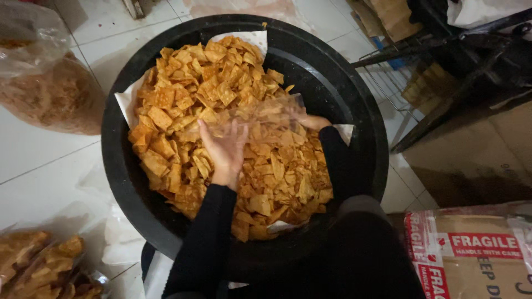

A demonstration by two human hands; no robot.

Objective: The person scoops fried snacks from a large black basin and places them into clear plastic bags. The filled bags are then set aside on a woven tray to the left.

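A big black round tub (354, 94) on the floor holds a heap of orange fried square chips (188, 94) on white paper. My left hand (224, 149) lies over the chips near the middle, fingers spread, at the mouth of a clear plastic bag (266, 119). My right hand (310, 120) is behind that bag, gripping its far edge; the bag lies on the chips and blurs what is under it. Both arms wear black sleeves.
A large clear sack of brownish snack (52, 94) stands at the left. Small filled bags of chips (41, 266) lie at the bottom left. A taped cardboard box (476, 249) sits at the bottom right, with a dark metal rack (443, 61) and cardboard behind it.
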